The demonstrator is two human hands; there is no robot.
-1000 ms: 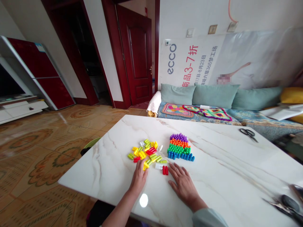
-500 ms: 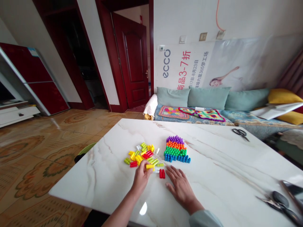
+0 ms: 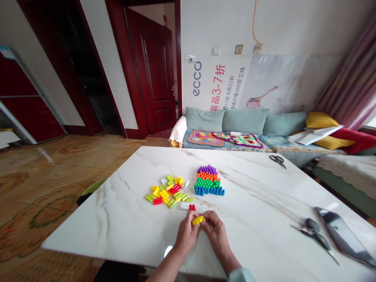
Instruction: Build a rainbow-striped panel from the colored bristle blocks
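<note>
As my head view showed, my left hand [image 3: 187, 232] pinched yellow pieces [image 3: 197, 220] above the bench [image 3: 117, 231]; my right hand [image 3: 216, 232] curled at their end, likely steadying them, its grip unclear. Beyond, upright pieces [image 3: 208, 182] stood in rows, seemingly grouped by colour, beside a loose pile [image 3: 163, 194].

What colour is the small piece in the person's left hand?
The small piece in the left hand is yellow, seen best in the head view.

Left hand [image 3: 187, 232] and right hand [image 3: 216, 231] close together, fingers [image 3: 210, 215] bent toward each other.
</note>
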